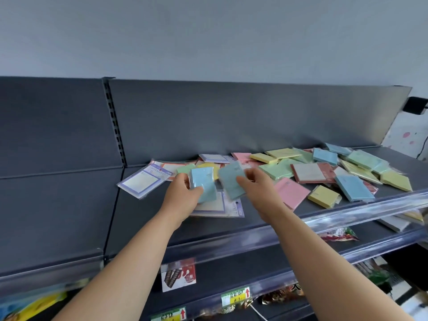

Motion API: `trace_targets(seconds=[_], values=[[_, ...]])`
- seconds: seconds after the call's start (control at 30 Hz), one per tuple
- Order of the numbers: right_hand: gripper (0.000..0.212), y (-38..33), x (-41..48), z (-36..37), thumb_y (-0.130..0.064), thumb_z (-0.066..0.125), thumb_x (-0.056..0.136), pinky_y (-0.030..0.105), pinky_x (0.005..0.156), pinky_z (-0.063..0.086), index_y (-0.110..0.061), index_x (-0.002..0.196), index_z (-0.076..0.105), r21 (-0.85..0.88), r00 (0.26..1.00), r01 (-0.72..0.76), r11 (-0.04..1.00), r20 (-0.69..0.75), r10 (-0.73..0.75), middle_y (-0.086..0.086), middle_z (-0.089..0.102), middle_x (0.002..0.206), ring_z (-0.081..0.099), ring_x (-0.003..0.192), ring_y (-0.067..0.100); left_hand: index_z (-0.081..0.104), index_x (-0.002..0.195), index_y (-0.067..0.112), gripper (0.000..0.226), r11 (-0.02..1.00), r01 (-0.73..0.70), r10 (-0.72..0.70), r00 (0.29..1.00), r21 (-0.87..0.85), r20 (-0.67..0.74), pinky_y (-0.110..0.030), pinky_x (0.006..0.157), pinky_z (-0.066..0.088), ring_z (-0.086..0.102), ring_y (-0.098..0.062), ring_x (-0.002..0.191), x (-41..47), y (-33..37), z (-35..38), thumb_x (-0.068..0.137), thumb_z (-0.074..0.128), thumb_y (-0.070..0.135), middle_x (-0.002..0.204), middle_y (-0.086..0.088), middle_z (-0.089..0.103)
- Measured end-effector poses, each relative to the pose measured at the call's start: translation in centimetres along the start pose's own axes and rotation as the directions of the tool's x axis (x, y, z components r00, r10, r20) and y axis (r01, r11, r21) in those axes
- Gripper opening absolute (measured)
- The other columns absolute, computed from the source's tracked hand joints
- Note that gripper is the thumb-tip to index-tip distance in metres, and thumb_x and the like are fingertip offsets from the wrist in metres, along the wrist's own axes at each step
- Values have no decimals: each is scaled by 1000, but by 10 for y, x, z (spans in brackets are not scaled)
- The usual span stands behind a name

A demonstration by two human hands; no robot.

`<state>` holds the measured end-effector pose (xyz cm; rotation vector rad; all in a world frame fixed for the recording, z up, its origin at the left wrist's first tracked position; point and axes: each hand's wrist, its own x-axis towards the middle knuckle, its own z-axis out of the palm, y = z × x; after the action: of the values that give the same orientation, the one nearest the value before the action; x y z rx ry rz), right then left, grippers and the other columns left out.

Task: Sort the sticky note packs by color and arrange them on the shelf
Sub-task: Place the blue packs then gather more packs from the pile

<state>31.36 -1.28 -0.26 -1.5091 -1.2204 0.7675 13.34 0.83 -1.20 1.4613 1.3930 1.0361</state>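
My left hand (183, 193) grips a light blue sticky note pack (203, 181) just above the dark shelf (143, 218). My right hand (257, 184) holds a second blue pack (231, 179), tilted, right beside the first. A loose pile of packs spreads to the right: yellow (323, 196), pink (290, 192), green (276, 170), blue (353, 188) and red-brown (311, 173). Larger white packs with purple borders lie at the left (143, 181) and under my hands (215, 208).
A grey back panel (231, 117) rises behind the shelf, with a slotted upright (115, 126) at the left. A clear price rail (347, 214) runs along the front edge. Lower shelves carry price tags (235, 296) and snack packets (339, 235).
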Motion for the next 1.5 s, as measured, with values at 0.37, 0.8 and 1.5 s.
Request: trace_targets(seconds=[0.37,0.8,1.5], values=[[7,-40,-10,134,-17,51,95,47,90,52,-16,97,57,234,966,-48,971,257,-14,10,66,100,64,90,21,52,109,23,38,981,29,-48,994,-192,-98,-55,92,52,64,-25,105,-15,-30,-118,71,53,25,112,-1,66],[20,-133,-101,353,-17,44,99,36,80,59,-4,113,50,270,830,-63,961,549,-100,10,62,113,65,99,21,45,120,16,29,996,74,-86,902,-46,-423,-21,59,47,62,-16,95,-79,-88,-349,91,47,10,111,-4,61],[24,-226,-221,646,-5,62,88,30,79,58,-7,112,56,208,535,73,975,817,-214,6,68,107,68,95,19,58,116,15,36,966,259,-190,693,-6,-695,-40,81,57,66,-16,95,-155,-186,-638,83,67,26,107,0,68]])
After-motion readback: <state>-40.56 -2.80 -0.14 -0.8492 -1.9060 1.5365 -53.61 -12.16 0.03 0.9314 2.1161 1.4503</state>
